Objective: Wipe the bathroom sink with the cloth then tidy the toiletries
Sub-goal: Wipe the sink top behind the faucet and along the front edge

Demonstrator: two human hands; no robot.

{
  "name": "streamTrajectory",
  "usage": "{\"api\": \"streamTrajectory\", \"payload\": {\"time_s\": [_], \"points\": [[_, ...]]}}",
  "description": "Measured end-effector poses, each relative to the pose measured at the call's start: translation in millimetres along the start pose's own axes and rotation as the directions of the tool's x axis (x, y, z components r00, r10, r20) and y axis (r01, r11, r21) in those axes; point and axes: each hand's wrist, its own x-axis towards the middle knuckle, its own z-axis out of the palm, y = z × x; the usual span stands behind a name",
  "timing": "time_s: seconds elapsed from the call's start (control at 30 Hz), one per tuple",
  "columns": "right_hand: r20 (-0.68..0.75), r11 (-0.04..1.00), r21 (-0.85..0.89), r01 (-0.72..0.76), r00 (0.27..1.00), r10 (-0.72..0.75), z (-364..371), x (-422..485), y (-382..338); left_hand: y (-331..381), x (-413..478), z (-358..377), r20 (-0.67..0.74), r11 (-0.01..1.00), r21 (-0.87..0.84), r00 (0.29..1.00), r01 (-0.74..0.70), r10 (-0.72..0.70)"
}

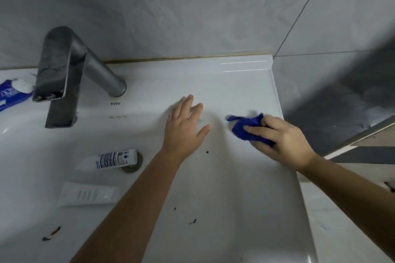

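The white sink (239,83) fills the view. My right hand (284,141) grips a crumpled blue cloth (245,127) and presses it on the sink's right side near the rim. My left hand (186,126) lies flat with straight, spread fingers on the sink surface just left of the cloth. Inside the basin lie two tubes: a white one with blue print (111,159) partly over the drain (133,166), and a plain white one (87,194) nearer to me.
A grey metal faucet (64,74) rises at the back left. A blue tissue pack (12,94) sits at the far left edge. Dark specks (192,221) dot the basin. Grey tiled wall (192,10) stands behind; floor lies beyond the sink's right edge.
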Motion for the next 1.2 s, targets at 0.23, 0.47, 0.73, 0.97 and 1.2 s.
{"api": "streamTrajectory", "payload": {"time_s": [0.23,0.47,0.73,0.97,1.2], "points": [[-0.059,0.996,-0.036,-0.079,0.995,0.077,28.9,38.1,-27.7,41.0,-82.4,-12.0,-0.067,0.998,-0.056,0.997,-0.035,0.031],[-0.097,0.992,-0.064,-0.111,0.990,0.105,11.1,-3.4,-18.0,58.4,-135.4,-18.8,-0.061,0.996,-0.091,0.998,0.017,-0.022],[-0.055,0.998,0.033,-0.044,0.997,0.046,11.1,-155.5,-109.1,87.0,-195.1,-16.5,-0.042,0.979,-0.200,0.999,-0.042,0.034],[-0.236,0.874,-0.021,-0.485,0.852,0.467,27.2,-113.6,-109.2,81.8,-267.3,-25.3,-0.096,0.985,-0.124,0.989,-0.120,0.108],[-0.239,0.877,-0.040,-0.479,0.856,0.458,35.1,-200.2,-174.8,29.6,-328.9,-40.1,-0.124,0.998,-0.038,0.991,0.048,-0.052]]}}
